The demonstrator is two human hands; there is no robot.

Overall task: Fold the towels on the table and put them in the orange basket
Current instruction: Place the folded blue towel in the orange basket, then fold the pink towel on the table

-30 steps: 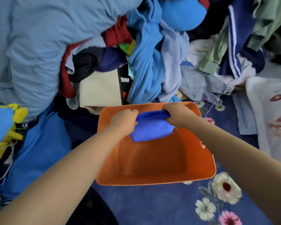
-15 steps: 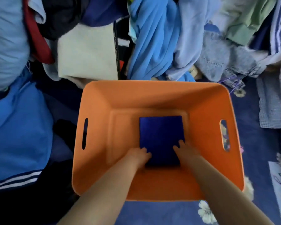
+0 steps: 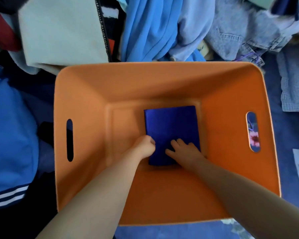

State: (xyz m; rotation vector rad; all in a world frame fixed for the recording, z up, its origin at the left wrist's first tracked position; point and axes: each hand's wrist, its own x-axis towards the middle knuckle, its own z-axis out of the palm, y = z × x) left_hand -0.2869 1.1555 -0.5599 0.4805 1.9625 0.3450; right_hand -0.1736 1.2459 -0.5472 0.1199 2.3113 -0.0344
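A folded dark blue towel [image 3: 171, 128] lies flat on the floor of the orange basket [image 3: 86, 104], right of centre. My left hand [image 3: 145, 148] is curled at the towel's near left edge with the thumb on the cloth; its fingertips are hidden. My right hand [image 3: 184, 150] rests flat on the towel's near right corner with the fingers spread. Both forearms reach down into the basket from its near rim.
The basket has a handle slot in each side wall [image 3: 69, 139]. It stands on a blue floral cloth [image 3: 179, 230]. A heap of clothes, with a light blue garment [image 3: 148, 28] and denim [image 3: 235, 31], crowds the far side. A blue striped jacket [image 3: 9, 135] lies left.
The towel went from being held at the basket's far rim down to its floor. Since then my right hand has slid onto the towel and the view has closed in.
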